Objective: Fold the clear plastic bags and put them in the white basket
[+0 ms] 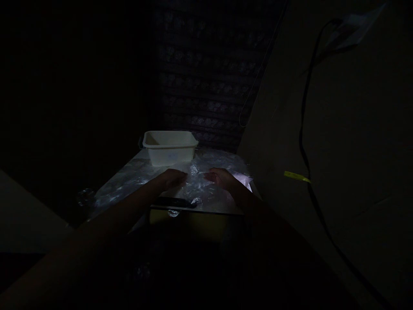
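Both hands are over a dim table, amid crumpled clear plastic film or bags. My left hand [174, 177] is closed, its fingertips pinched at a piece of clear plastic [195, 183]. Facing it across a short gap, my right hand [221, 177] is also closed on the same plastic. The sheet stretches between the two hands and glints in the faint light. More clear plastic [121, 191] lies to the left of my left hand. Darkness hides the finer detail of the fingers.
A white plastic tub [171, 150] stands at the table's back left. A dark flat object [174, 202] lies along the front edge. Beside my right hand something bright [243, 180] glows. A black cable [303, 129] with a yellow tag [296, 176] hangs on the right wall. A patterned curtain hangs behind.
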Demonstrator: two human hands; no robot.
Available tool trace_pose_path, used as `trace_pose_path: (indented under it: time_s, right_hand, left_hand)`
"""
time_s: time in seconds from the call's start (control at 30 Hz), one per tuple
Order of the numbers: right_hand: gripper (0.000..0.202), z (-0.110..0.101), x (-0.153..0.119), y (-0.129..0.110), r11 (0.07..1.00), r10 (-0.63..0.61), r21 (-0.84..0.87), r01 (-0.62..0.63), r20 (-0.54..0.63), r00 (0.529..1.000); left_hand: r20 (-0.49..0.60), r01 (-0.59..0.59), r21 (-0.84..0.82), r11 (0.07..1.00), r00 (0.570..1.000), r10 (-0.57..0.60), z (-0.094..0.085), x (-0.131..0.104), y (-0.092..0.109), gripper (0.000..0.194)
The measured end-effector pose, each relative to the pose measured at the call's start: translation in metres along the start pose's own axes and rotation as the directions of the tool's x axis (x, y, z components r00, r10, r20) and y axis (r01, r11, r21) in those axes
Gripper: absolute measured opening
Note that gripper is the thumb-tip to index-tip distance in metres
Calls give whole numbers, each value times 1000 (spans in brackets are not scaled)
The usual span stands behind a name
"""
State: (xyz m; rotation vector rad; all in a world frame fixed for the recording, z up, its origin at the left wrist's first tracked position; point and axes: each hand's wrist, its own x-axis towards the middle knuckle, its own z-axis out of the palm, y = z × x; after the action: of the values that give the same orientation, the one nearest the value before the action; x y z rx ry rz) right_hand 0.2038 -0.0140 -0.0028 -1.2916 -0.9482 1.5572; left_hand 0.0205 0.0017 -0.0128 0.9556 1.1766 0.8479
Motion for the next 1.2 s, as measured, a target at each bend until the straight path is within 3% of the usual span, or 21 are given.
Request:
trace_pose_path:
  time_s: [0.27, 0.53, 0.67, 0.9, 1.03, 1.2]
  right_hand:
    - [9, -2, -7, 3, 966, 12, -259, 11, 88, 996]
    - [6, -11, 5, 7, 990, -54, -119, 74, 160, 986]
    - [12, -13, 9, 10, 985, -143, -69, 157, 174, 974]
    - [20, -9, 11, 5, 943, -330, 3, 334, 154, 931]
    - [16, -7, 15, 2, 911, -406, -41, 411, 88, 910]
    - [11, -10, 15, 1, 841, -525, -122, 528, 55, 849]
  left_hand:
    - [-35, -47, 60, 997, 998, 49, 0, -6, 0, 7]
    - [35, -44, -40, 998, 998, 45, -7, 6, -4, 15]
    - [14, -64, 2, 998, 998, 64, -6, 3, 0, 15]
    - [78, -132, -28, 991, 988, 133, -10, -2, 11, 21]
    - [85, -193, -36, 981, 977, 195, -13, -3, 13, 14]
    - [16, -198, -4, 980, 980, 198, -11, -7, 14, 8]
